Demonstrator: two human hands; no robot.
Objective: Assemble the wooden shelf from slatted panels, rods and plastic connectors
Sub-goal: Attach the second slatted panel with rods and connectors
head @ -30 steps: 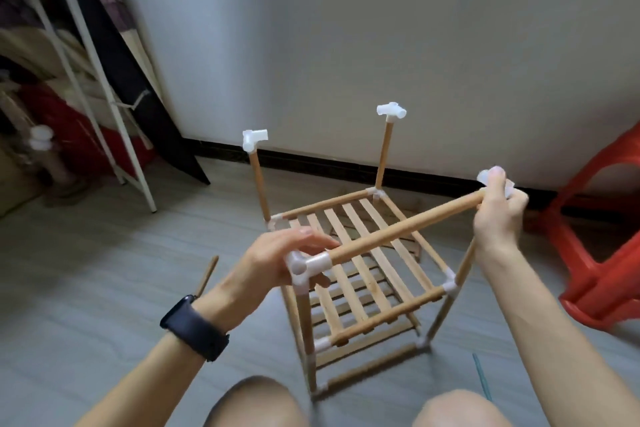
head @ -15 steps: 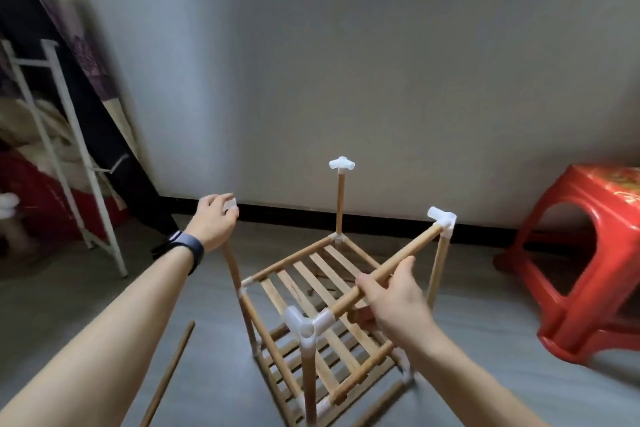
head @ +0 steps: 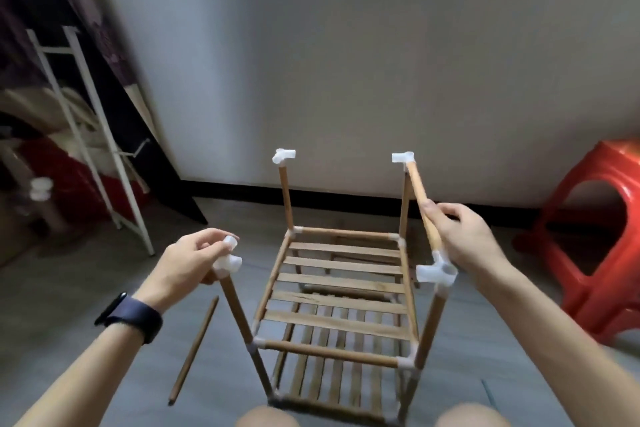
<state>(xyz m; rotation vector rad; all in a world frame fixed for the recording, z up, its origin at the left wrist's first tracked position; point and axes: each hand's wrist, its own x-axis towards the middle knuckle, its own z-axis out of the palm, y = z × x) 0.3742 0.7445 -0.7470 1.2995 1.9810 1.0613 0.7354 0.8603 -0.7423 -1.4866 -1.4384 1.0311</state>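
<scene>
The half-built wooden slatted shelf (head: 343, 288) stands on the grey floor (head: 86, 340), just before the person's knees. The left hand (head: 187, 267) pinches the white plastic connector (head: 228, 262) atop the near-left post. The right hand (head: 467, 239) has its fingers curled round the round wooden rod (head: 417, 191) that spans the right-side corners. A loose wooden stick (head: 194, 350) lies on the floor to the left.

Head view, forward-down, near the shelf (head: 341, 291)

The left hand (head: 183, 265) covers part of the white connector (head: 228, 263) it pinches; the right hand (head: 467, 239) hides part of the top rod (head: 417, 188) it grips. The right edge cuts off the red stool (head: 620, 166); the white rack (head: 138, 218) is blurred.
</scene>
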